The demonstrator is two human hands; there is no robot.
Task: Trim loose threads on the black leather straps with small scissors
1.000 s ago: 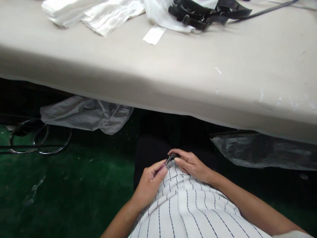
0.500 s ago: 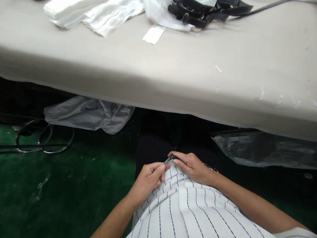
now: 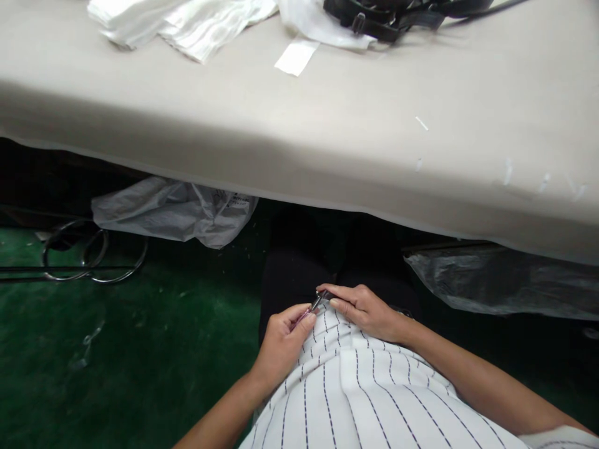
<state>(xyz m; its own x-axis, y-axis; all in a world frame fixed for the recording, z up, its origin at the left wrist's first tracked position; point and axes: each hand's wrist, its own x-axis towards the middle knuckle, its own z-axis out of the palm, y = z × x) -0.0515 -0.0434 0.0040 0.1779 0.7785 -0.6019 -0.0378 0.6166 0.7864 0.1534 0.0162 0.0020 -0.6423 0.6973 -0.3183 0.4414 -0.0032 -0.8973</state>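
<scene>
Both my hands meet low in front of the striped shirt, over the dark-trousered lap. My left hand (image 3: 286, 340) is closed on a slim shiny metal tool (image 3: 316, 304) with a pinkish part near the fingers; its exact kind is too small to tell. The tool's tip touches a dark narrow strap end (image 3: 329, 295) between the thumb and forefinger of my right hand (image 3: 367, 313). Most of the strap is hidden by the right hand, and a dark bit shows by that wrist.
Ahead is a table (image 3: 210, 118) with a pale cover. On it lie white strips (image 3: 201, 28), a white tag (image 3: 296, 56) and black buckled straps (image 3: 374, 22). Plastic bags (image 3: 173, 212) hang below the edge, and metal rings (image 3: 96, 252) stand at left.
My left hand has turned slightly, so more of the metal tool and its pinkish part shows. The right hand keeps its pinch. The view has shifted a little.
</scene>
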